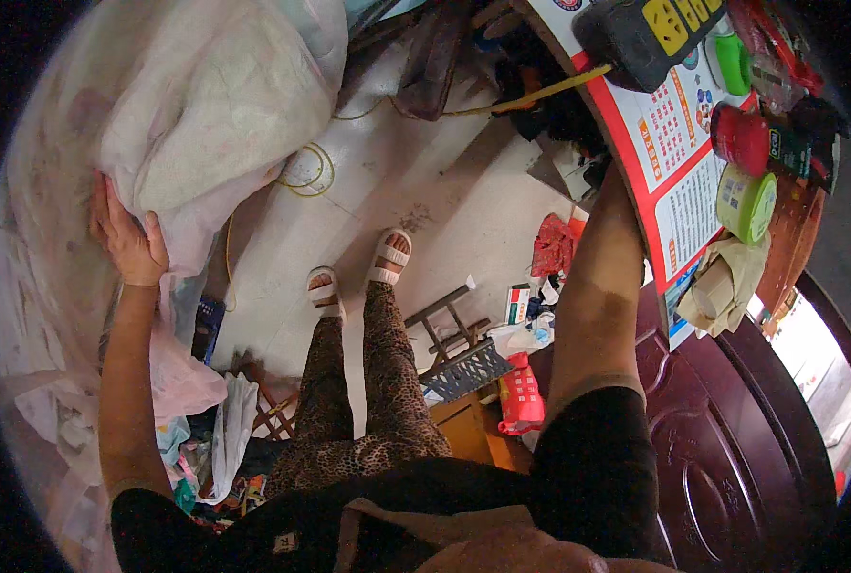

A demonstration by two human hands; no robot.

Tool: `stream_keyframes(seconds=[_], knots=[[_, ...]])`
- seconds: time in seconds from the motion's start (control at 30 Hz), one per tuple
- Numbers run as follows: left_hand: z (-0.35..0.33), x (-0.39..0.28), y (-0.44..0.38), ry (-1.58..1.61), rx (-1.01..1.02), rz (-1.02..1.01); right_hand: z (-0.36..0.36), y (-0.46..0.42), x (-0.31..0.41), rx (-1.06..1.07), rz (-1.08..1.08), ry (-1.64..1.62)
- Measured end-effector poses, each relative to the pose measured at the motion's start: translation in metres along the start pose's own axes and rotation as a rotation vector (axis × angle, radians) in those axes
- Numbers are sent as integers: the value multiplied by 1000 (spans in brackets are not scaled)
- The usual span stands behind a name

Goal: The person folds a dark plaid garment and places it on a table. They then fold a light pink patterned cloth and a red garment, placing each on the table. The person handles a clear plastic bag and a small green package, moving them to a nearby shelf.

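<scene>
My left hand (130, 243) lies against a pale sheet-like covering, its thumb apart from the fingers and no grip visible. Just above it bulges a large whitish bundle (232, 114) under thin, translucent plastic. My right hand is out of view; the right forearm (597, 286) passes under the edge of a table covered with a red-and-white printed sheet (672, 150). On that table stand a black power strip (654, 39) with yellow sockets, a red-lidded container (740, 137), a tub with a green lid (754, 204) and a crumpled brown paper bag (726, 286).
A yellow cord (533, 97) runs from the power strip across the tiled floor (439, 179). Low on the right are a small rack (468, 365), a red package (520, 397) and a red bag (554, 243). A dark red panelled door (704, 444) stands at right.
</scene>
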State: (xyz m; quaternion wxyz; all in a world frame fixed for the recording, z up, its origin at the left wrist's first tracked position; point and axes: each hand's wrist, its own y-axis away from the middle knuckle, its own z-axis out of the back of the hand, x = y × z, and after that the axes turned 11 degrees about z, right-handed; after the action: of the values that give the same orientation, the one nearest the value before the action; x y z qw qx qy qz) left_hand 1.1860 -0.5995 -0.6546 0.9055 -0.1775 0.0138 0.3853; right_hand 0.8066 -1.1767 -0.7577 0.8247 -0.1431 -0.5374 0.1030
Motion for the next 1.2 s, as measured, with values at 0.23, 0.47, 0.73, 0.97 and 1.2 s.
stream_keyframes(seconds=[0.23,0.47,0.73,0.97,1.2], knots=[[3,-2,-2,-19,-5,-32,20,-1,-2,19,-8,8],[-3,2,-1,5,-3,-38,-40,-13,-16,44,36,34],[3,0,-1,-55,-2,-50,-45,-5,-13,71,16,59],[-1,1,-2,-12,-30,-57,8,-7,-14,49,-23,44],[-5,6,3,25,-8,-13,19,-8,-18,53,-29,41]])
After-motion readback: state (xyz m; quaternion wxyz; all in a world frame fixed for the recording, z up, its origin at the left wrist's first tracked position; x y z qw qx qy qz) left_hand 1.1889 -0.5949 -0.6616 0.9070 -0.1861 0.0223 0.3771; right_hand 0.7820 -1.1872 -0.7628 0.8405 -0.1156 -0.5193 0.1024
